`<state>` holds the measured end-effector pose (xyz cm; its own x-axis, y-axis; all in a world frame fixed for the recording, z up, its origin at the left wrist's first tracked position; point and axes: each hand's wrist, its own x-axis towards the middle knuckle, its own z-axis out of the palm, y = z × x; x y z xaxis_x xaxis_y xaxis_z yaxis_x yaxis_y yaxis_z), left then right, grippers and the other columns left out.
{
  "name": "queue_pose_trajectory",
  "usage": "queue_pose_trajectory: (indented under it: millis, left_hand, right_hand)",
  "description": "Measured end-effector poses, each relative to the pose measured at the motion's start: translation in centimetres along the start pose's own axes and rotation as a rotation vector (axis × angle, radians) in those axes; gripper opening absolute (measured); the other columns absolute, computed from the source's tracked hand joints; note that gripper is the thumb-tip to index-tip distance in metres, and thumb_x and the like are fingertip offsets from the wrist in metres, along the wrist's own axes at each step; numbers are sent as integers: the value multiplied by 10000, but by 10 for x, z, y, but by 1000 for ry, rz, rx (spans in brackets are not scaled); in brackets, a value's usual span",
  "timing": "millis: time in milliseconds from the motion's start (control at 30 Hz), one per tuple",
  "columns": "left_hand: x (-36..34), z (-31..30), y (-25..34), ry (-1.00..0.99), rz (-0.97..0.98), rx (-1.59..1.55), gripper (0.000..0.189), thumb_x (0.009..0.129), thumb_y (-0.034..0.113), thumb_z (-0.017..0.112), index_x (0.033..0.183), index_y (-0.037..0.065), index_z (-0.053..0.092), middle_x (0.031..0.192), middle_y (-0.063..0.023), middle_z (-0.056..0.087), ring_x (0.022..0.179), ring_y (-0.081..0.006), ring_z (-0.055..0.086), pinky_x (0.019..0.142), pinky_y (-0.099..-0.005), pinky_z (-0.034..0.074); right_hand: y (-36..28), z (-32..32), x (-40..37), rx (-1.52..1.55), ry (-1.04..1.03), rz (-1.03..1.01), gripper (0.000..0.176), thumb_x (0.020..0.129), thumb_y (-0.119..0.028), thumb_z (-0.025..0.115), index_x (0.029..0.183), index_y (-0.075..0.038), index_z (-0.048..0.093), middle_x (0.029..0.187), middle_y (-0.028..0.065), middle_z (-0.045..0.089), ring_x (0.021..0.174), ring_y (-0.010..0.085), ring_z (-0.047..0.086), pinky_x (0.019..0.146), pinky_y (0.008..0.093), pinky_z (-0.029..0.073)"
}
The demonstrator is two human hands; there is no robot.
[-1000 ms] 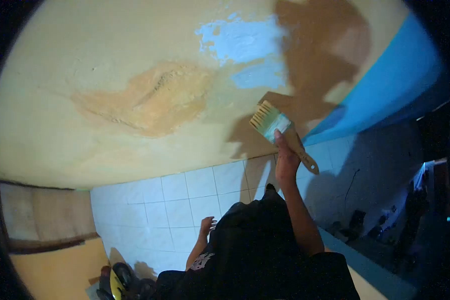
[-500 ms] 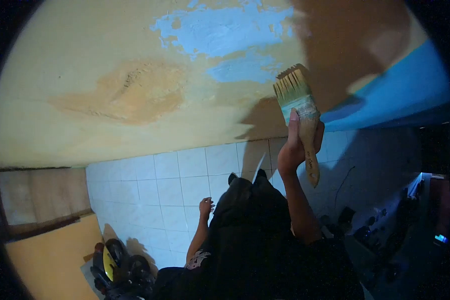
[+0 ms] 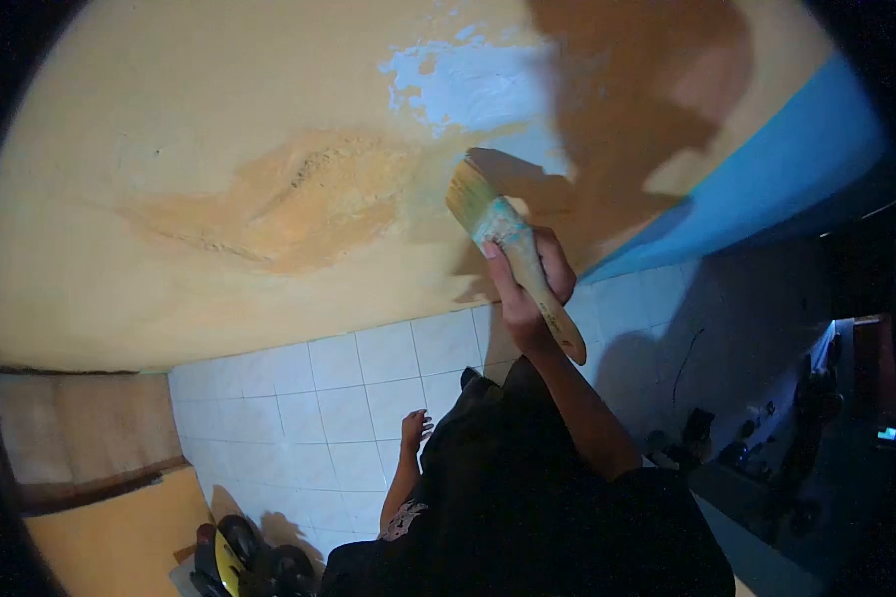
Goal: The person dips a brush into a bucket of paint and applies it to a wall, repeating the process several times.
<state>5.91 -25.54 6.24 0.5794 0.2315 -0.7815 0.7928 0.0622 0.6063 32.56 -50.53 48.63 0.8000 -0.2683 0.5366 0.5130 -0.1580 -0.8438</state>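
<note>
the wide paintbrush with pale bristles and a wooden handle (image 3: 504,229) has been swung across the cream-yellow wall (image 3: 60,259), past the ragged pale-blue patch (image 3: 483,90) and nearer the rough orange-brown patch (image 3: 319,199); whether the wall is touched cannot be told. its handle is gripped by the right hand (image 3: 520,318), while the left hand (image 3: 414,429) is held low, fingers loosely open

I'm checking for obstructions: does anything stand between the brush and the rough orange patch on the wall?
Nothing visible does. The right hand holds the brush, and only wall shows between its bristles and the rough patch. Whether the bristles touch the wall is unclear.
</note>
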Motion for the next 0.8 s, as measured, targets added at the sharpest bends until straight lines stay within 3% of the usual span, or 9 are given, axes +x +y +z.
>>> queue_pose_trajectory:
  millis: [33, 100, 233, 300, 367, 633, 700, 800]
  left_hand:
    - [1, -4, 3, 31, -145, -123, 348, 853, 313, 523, 1110, 79, 541, 895, -72, 622, 697, -164, 606, 532, -280, 463]
    - [-5, -14, 10, 20, -170, -100, 347, 852, 314, 525, 1112, 85, 540, 900, -71, 622, 710, -168, 610, 540, -284, 465]
    - [-12, -27, 23, 56, -273, -74, 335, 851, 289, 536, 1124, 97, 518, 968, -84, 612, 813, -198, 612, 623, -315, 455]
    - [-11, -35, 18, 39, -244, -101, 344, 853, 297, 526, 1135, 100, 512, 972, -77, 612, 810, -195, 608, 623, -324, 449]
    - [-11, -37, 17, 67, -212, -84, 339, 849, 298, 525, 1128, 106, 530, 932, -73, 620, 753, -183, 617, 563, -300, 465]
    - [-5, -19, 14, 49, -291, -189, 351, 845, 290, 529, 1142, 103, 517, 977, -88, 608, 778, -204, 609, 562, -300, 463]
    - [-5, -12, 17, -6, -201, -186, 354, 844, 295, 533, 1138, 98, 521, 971, -87, 609, 765, -196, 604, 556, -297, 462]
    - [-12, -3, 29, 7, -182, -197, 359, 843, 303, 535, 1137, 97, 523, 963, -87, 611, 759, -184, 601, 553, -296, 462]
  right_hand:
    - [1, 4, -1, -8, 7, 3, 190, 759, -32, 677, 896, 2, 550, 788, 60, 568, 710, 126, 524, 666, 255, 436]
    - [-4, 12, 2, 38, -47, -130, 187, 763, -44, 679, 902, 1, 561, 817, 78, 589, 732, 140, 555, 673, 259, 449]
    - [-5, 14, 7, -52, -47, -16, 173, 769, -69, 681, 902, -17, 583, 829, 83, 602, 741, 145, 576, 675, 256, 456]
    - [4, 8, 13, -178, -7, -54, 159, 778, -86, 674, 893, -26, 582, 813, 66, 593, 716, 134, 555, 648, 256, 446]
    - [25, -3, 13, -165, 120, 57, 146, 785, -92, 667, 877, -25, 577, 798, 51, 578, 695, 128, 523, 627, 271, 432]
    - [41, -74, 41, -198, 370, -19, 186, 782, -79, 671, 895, 1, 547, 808, 57, 558, 743, 122, 493, 669, 288, 417]
    - [36, -69, 43, 2, 516, 4, 175, 787, -75, 666, 880, 2, 539, 811, 58, 555, 731, 135, 492, 660, 299, 418]
    - [31, -50, 31, -327, 216, 6, 137, 807, -79, 642, 872, -9, 544, 790, 59, 542, 717, 145, 506, 641, 285, 427]
